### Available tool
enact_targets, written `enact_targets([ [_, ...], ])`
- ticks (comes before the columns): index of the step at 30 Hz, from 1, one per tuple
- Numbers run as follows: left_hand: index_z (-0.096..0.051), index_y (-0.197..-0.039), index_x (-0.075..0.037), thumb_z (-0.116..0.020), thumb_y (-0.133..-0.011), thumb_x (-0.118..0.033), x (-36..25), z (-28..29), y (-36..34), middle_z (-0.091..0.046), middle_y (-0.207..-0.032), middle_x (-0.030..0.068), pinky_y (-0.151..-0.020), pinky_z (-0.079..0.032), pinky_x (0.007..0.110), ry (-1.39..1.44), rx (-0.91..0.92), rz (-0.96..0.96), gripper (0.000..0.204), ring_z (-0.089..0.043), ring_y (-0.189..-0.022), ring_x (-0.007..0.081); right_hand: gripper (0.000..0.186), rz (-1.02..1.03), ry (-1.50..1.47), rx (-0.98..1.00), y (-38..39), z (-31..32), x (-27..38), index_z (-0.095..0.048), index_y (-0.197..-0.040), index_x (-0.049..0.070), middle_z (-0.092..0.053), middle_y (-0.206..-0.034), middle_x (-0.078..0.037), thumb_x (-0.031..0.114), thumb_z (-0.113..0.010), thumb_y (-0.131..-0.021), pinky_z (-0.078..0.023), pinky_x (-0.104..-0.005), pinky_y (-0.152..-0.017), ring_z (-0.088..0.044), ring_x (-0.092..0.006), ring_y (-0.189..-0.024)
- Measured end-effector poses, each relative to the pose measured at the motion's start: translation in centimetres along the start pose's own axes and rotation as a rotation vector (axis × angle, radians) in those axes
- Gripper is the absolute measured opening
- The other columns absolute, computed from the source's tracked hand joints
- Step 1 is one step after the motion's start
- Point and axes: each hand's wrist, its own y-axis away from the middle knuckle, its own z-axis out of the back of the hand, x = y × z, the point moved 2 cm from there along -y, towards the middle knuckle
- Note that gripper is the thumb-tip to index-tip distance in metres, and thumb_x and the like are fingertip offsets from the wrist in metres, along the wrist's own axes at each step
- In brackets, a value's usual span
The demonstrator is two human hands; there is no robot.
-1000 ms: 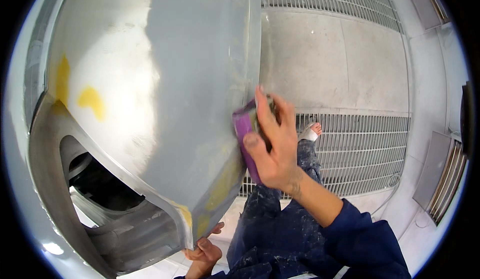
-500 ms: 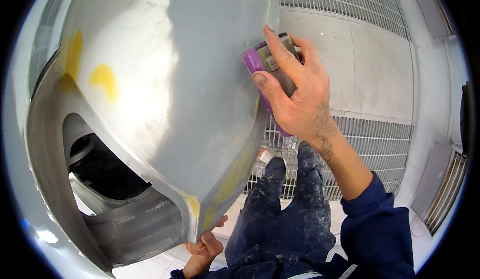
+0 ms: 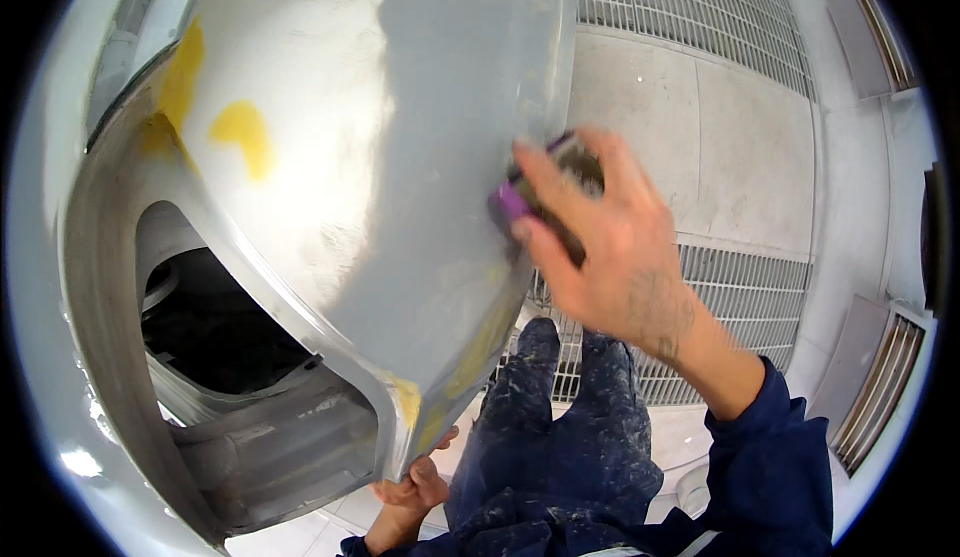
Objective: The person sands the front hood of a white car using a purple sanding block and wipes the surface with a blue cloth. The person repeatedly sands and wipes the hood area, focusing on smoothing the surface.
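A curved car body panel (image 3: 450,107) fills the left and middle, part bare metal and part grey primer. Yellow filler patches (image 3: 242,135) mark its far left, with more along its near edge. My right hand (image 3: 622,242) is closed round a sanding block with purple sandpaper (image 3: 512,200), pressed against the panel's right edge; hand and block are smeared by motion. At the panel's near corner my left hand (image 3: 415,489) grips the lip (image 3: 392,462), fingers curled underneath and partly hidden.
To the left is an opening (image 3: 215,317) in the metal frame, dark inside. Floor gratings (image 3: 745,302) and pale floor panels (image 3: 690,147) lie at the right, beside a white wall with louvred vents (image 3: 880,397). My legs (image 3: 560,417) stand close to the panel.
My right hand has moved the sanding block nearer to me along the panel's right edge. The left hand keeps its grip on the corner. The whole view has shifted slightly.
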Motion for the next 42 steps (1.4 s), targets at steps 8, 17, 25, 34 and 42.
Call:
enact_targets([
  [8, -0.076, -0.085, 0.001, -0.028, -0.109, -0.024, -0.4, 0.5, -0.8, -0.076, -0.072, 0.0065, -0.066, -0.058, 0.031, 0.016, 0.033, -0.007, 0.059, -0.069, -0.058, 0.0194, 0.050, -0.148, -0.215, 0.213, 1.8, 0.1, 2.5, -0.061, -0.136, 0.001, -0.052, -0.117, -0.029, 0.015, -0.071, -0.089, -0.055, -0.0440, -0.082, -0.064, -0.0413, -0.094],
  [17, -0.077, -0.087, 0.000, -0.028, -0.112, -0.032, 0.2, 0.2, -0.1, -0.077, -0.075, 0.0063, -0.065, -0.056, 0.030, 0.006, 0.043, 0.010, 0.064, -0.068, -0.059, 0.0173, 0.050, -0.142, -0.151, 0.245, 1.5, 0.5, 2.9, -0.061, -0.135, 0.001, -0.053, -0.116, -0.030, 0.014, -0.072, -0.087, -0.055, -0.0445, -0.079, -0.064, -0.0420, -0.093],
  [25, -0.081, -0.083, -0.007, -0.028, -0.111, -0.029, 0.0, 0.1, 0.0, -0.076, -0.070, 0.0007, -0.072, -0.054, 0.030, -0.006, 0.020, 0.053, 0.064, -0.067, -0.062, 0.0156, 0.051, -0.182, -0.116, 0.327, 0.9, 1.2, 3.4, -0.063, -0.133, 0.000, -0.053, -0.118, -0.028, 0.013, -0.073, -0.085, -0.056, -0.0436, -0.079, -0.065, -0.0404, -0.095],
  [34, -0.079, -0.084, -0.005, -0.030, -0.111, -0.032, 0.0, 0.2, 0.0, -0.075, -0.069, 0.0035, -0.072, -0.054, 0.031, 0.050, 0.023, 0.061, 0.063, -0.068, -0.063, 0.0175, 0.053, -0.213, -0.070, 0.218, 0.9, 0.5, 2.8, -0.063, -0.134, 0.000, -0.054, -0.122, -0.030, 0.013, -0.075, -0.084, -0.057, -0.0444, -0.080, -0.065, -0.0434, -0.095],
  [42, -0.074, -0.091, 0.009, -0.034, -0.110, -0.027, 0.1, 0.2, -0.8, -0.073, -0.068, 0.0133, -0.067, -0.057, 0.035, 0.213, 0.055, 0.017, 0.057, -0.068, -0.061, 0.0223, 0.059, -0.194, -0.119, 0.099, 2.0, -0.4, 2.2, -0.060, -0.138, 0.000, -0.053, -0.127, -0.032, 0.014, -0.077, -0.083, -0.055, -0.0456, -0.086, -0.064, -0.0423, -0.099],
])
